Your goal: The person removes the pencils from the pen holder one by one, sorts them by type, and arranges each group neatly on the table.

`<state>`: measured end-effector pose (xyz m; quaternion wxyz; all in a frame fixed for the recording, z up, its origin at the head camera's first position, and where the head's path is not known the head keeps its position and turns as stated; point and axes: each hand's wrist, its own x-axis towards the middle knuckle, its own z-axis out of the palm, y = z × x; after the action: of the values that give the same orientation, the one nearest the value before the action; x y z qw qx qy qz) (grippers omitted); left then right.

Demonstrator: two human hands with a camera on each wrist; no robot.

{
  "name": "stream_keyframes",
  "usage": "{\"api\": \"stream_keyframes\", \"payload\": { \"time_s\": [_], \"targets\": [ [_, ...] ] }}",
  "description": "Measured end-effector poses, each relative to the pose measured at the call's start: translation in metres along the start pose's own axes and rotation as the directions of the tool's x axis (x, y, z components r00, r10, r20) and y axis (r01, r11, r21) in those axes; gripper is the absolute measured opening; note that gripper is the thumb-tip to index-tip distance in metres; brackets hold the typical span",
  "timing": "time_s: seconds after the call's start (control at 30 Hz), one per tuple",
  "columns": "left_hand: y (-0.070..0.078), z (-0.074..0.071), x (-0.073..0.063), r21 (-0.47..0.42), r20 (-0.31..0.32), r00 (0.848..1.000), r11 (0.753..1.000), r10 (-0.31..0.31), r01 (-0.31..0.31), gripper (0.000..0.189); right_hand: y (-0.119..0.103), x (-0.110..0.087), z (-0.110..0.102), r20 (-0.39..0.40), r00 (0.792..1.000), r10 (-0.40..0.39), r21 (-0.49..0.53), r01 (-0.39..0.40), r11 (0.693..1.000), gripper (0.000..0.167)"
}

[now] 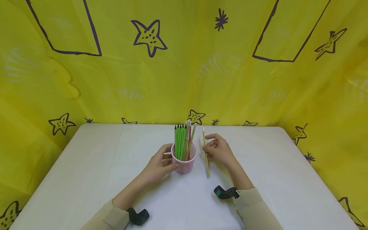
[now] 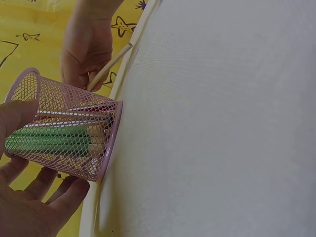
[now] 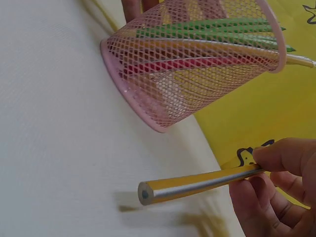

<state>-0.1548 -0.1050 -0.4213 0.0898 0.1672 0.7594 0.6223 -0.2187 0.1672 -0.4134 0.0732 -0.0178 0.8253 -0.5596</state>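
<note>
1. Nearest, bottom of the frame: two beige sleeves, a black wrist device at the right cuff and a matching one at the left.
2. Left hand, just left of lower centre: gripped the cup, thumb on the near side, fingers round the left and far side.
3. Right hand, right of centre: pinched one loose pencil between thumb and fingers. The other fingers were bent.
4. That pencil stood near-vertical just right of the cup, not touching it. Yellow with a silver stripe; pale end up, blunt unsharpened end down. Right wrist view showed the low end off the desk, its shadow beside it.
5. Pink mesh cup, centre of the frame: roughly upright. Couldn't tell if its base sat fully flat.
6. In the cup: green pencils bunched on the left, dark tips up; gold pencils to their right, eraser ends up, one leaning right; a red pencil among them.
7. Desk was white, far edge running across mid-frame.
8. Farthest: yellow backdrop, upper half and both sides, with dark star drawings and faint white fish outlines.
</note>
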Motion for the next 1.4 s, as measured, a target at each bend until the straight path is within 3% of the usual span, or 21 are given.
{"api": "stream_keyframes", "payload": {
  "time_s": [0.4, 0.83, 1.4],
  "targets": [
    [-0.003, 0.0, -0.002, 0.0, -0.003, 1.0, 1.0, -0.004, 0.004, 0.067, 0.007, -0.003, 0.01, -0.009, 0.998, 0.056, -0.133, -0.057, 0.99, 0.04],
    [0.0, 0.001, -0.003, -0.001, 0.002, 1.0, 1.0, 0.012, -0.012, 0.066, 0.005, -0.007, 0.013, -0.022, 0.999, 0.036, -0.246, -0.041, 0.968, 0.036],
    [0.001, -0.001, -0.001, -0.006, 0.001, 1.0, 1.0, -0.005, 0.005, 0.067, 0.008, -0.005, 0.016, -0.029, 1.0, 0.011, -0.275, -0.019, 0.961, 0.033]
  ]
}}
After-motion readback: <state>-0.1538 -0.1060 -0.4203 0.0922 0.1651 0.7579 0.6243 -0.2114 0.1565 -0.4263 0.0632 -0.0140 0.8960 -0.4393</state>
